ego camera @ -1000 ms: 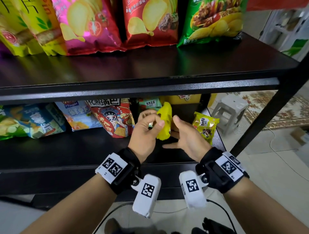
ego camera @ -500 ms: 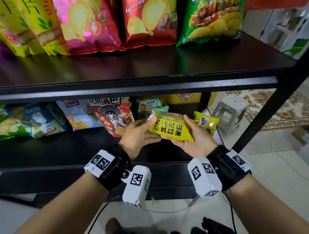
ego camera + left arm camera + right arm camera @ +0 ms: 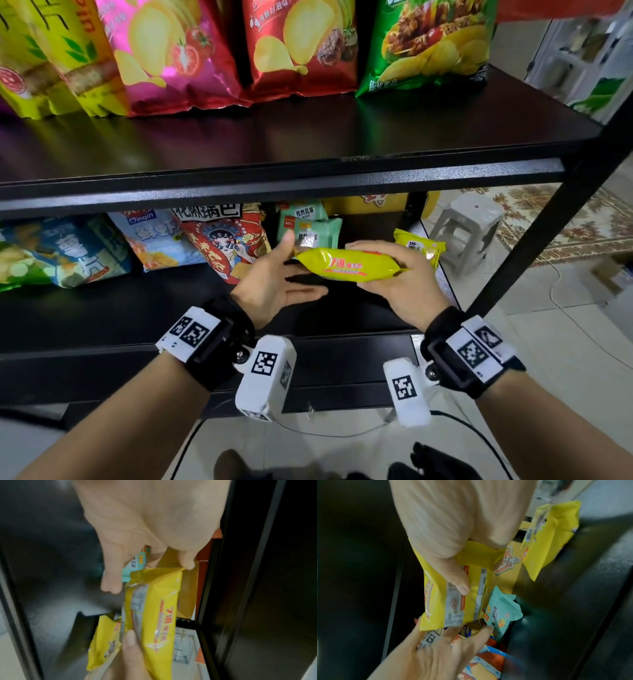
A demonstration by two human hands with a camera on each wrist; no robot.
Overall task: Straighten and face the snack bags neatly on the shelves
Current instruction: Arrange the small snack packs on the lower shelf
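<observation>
Right hand [image 3: 404, 277] has its grip around a yellow snack pack [image 3: 346, 265], fingers over the top, thumb underneath, pack held sideways in the air in front of the lower shelf [image 3: 137, 308]. In the right wrist view the thumb [image 3: 453, 577] presses on the pack's back seam side. Left hand [image 3: 274, 284] is spread flat, fingers straight, holding nothing; its thumb tip sits at the pack's left end seal, contact looks light in the left wrist view.

Just behind the pack: two mint-green packets [image 3: 308, 226], one in front of the other. A second small yellow packet [image 3: 419, 246] stands to the right near the shelf's edge. Left of the hands, a red bag with a cartoon face [image 3: 226, 240], then a light blue bag [image 3: 154, 240], then a blue-green bag [image 3: 61, 253] lying tilted.

Upper shelf [image 3: 308, 144] carries big chip bags standing in a row: yellow, pink, red, green [image 3: 431, 44]. A grey plastic stool [image 3: 469, 229] stands on the floor to the right.
</observation>
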